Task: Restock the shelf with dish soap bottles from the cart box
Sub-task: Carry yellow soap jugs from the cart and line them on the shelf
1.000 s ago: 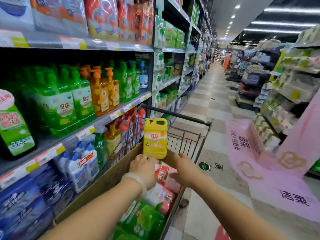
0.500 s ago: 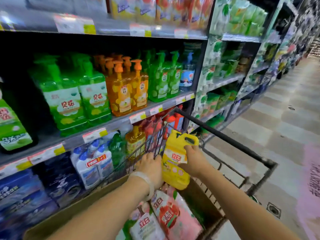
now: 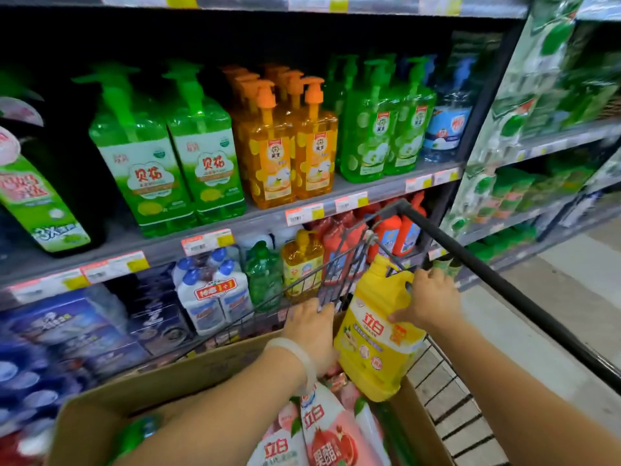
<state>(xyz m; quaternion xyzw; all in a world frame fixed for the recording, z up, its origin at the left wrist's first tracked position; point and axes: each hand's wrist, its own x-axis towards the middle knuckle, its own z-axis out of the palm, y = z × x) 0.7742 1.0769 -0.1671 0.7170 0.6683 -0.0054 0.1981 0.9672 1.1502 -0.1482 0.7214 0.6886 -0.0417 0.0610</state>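
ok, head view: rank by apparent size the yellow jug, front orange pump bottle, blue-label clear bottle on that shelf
1. yellow jug, though nearest the camera
2. front orange pump bottle
3. blue-label clear bottle, partly hidden

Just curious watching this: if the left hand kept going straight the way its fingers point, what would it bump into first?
Most likely the wire wall of the cart: the left hand points forward at it, beside the yellow bottle. Shelf bottles lie behind, though depth is unclear.

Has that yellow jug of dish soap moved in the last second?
Yes. The yellow plastic jug has tilted and come down from above the brown cardboard box, now leaning at its far corner; the right hand grips its handle.
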